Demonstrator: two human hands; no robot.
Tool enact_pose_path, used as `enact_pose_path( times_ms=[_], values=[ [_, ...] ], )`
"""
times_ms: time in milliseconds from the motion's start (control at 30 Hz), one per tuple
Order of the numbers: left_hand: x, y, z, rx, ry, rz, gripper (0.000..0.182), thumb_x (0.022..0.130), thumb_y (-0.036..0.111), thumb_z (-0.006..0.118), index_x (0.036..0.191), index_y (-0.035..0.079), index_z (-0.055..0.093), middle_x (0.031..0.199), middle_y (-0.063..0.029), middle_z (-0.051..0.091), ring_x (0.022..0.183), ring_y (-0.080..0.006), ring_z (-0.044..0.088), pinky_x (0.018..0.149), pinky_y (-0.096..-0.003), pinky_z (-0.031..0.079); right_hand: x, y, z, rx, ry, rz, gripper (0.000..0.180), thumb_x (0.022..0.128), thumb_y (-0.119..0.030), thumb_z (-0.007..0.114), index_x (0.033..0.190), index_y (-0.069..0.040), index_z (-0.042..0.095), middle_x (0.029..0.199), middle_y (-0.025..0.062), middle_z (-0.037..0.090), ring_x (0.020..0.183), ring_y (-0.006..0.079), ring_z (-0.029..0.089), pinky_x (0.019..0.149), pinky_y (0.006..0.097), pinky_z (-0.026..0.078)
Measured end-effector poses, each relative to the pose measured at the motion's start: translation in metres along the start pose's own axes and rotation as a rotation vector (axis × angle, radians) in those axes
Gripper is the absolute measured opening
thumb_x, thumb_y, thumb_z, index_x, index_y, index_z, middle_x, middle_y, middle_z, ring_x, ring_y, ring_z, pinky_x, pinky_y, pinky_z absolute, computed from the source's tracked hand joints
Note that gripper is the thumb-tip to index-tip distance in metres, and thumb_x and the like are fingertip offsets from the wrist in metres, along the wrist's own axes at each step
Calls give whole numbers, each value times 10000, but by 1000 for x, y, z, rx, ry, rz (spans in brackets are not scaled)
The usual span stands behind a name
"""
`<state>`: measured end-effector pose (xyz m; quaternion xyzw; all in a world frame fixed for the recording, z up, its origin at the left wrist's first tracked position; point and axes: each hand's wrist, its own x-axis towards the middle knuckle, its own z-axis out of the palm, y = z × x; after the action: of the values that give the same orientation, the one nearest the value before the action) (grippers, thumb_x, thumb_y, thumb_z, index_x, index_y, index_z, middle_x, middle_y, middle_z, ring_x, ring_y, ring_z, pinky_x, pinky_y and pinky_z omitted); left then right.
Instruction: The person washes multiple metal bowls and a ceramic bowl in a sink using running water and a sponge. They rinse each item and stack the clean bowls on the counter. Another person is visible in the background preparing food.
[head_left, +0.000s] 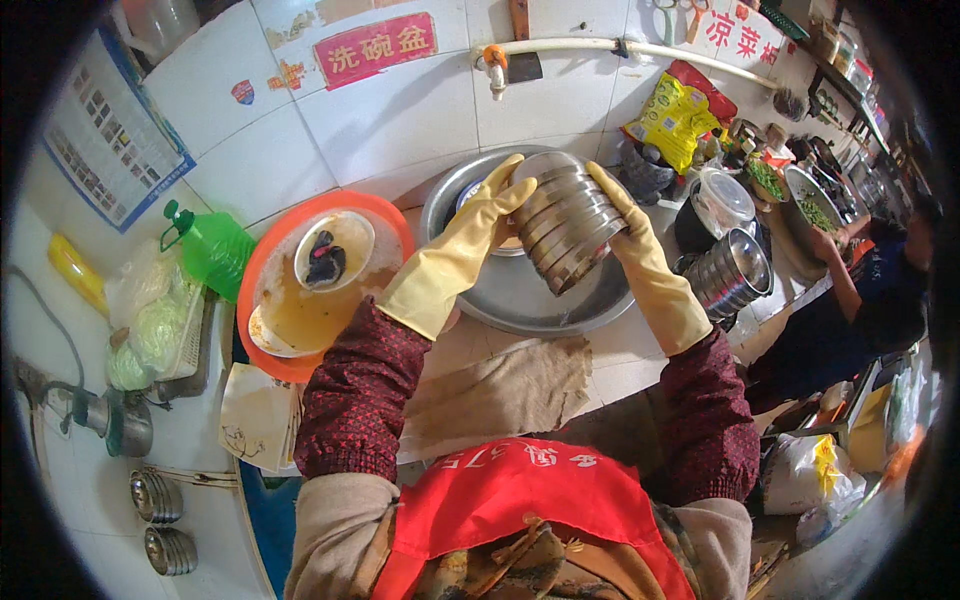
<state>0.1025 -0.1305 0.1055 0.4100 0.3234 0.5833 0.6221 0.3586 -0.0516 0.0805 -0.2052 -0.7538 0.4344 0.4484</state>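
Observation:
Both my hands wear pale yellow rubber gloves. Between them, tilted over a wide metal basin (450, 296), is a stack of stainless steel bowls (570, 217). My left hand (491, 206) grips the stack's left side, thumb and fingers spread along it. My right hand (626, 217) holds it from the right, fingers along the upper side. Behind my left hand, a blue-rimmed dish (466, 196) shows partly in the basin; the rest of it is hidden. A brown cloth (502, 382) lies on the tiled counter in front of the basin.
Left of the basin stands an orange tub (401, 229) with murky water and white bowls. A green plastic bottle (217, 251) stands beyond it. On the right are another stack of steel bowls (724, 277) and a lidded container (724, 199). A person (862, 300) works at the far right. A tap (496, 75) juts from the wall.

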Motion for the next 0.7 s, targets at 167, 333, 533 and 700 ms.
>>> enact_pose_path(
  times_ms=[167,333,533,700],
  values=[
    [-4,2,-16,5,-105,-45,1062,857,431,905,1687,167,297,1590,-112,465,1464,-283,478,1188,-495,446,14,-3,5,-141,-142,-215,775,862,107,753,1575,-126,558,1569,82,589,1524,271,453,1251,355,361],
    [-6,-14,-20,-83,-8,-2,1051,832,393,915,1666,153,322,1559,-86,493,1427,-243,515,1184,-438,453,12,-15,15,-442,-83,-220,778,804,50,810,1522,-180,620,1564,69,603,1531,291,466,1208,362,449],
    [3,-37,-28,-211,-24,25,961,857,381,883,1646,212,362,1560,-19,498,1439,-226,495,1182,-426,436,0,-21,22,-519,-79,-115,616,914,50,670,1475,-204,668,1539,155,613,1485,314,529,1139,319,504],
    [-1,-39,-32,-121,-42,74,1057,812,366,931,1656,199,316,1562,-48,487,1463,-254,478,1197,-433,426,-3,-19,21,-531,-46,-253,561,958,-3,624,1478,-210,667,1566,220,568,1434,333,582,1118,327,516]
  ],
)
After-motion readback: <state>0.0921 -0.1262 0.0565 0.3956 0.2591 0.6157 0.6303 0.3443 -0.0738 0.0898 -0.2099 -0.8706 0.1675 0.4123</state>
